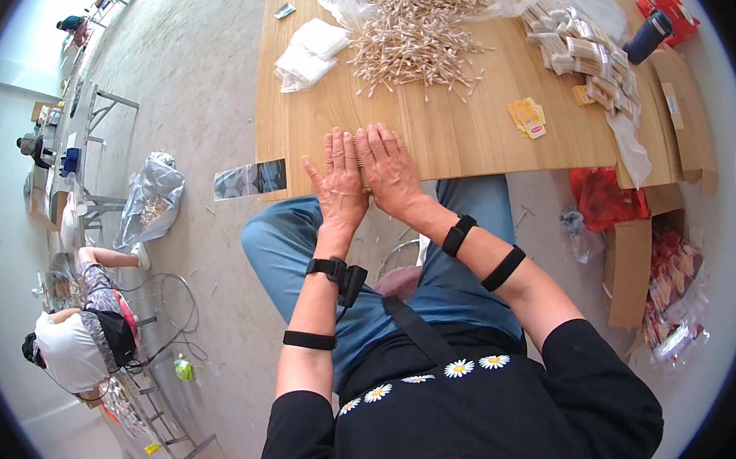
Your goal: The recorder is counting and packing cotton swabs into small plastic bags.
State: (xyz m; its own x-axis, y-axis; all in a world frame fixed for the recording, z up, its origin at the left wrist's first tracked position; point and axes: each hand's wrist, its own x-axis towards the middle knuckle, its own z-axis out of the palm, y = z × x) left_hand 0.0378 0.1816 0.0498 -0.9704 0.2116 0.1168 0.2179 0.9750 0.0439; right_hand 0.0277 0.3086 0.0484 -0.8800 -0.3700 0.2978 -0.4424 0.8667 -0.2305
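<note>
Near the front edge of the wooden table [464,137], my left hand [339,184] and my right hand [387,164] lie side by side, fingers stretched flat and pointing away from me. A narrow row of cotton swabs [358,152] shows in the slit between them; the rest of that row is hidden by my fingers. Beyond my hands spreads a large heap of loose cotton swabs [419,51]. To its left is a stack of clear plastic bags [313,52]. Bundled packs of swabs [586,48] are piled at the far right.
Yellow cards [527,118] lie right of my hands. A dark bottle [649,37] and a red bag [669,12] stand at the right edge. A patterned strip [249,180] juts off the table's left corner. An open carton [631,271] of packets stands on the floor; people sit at left.
</note>
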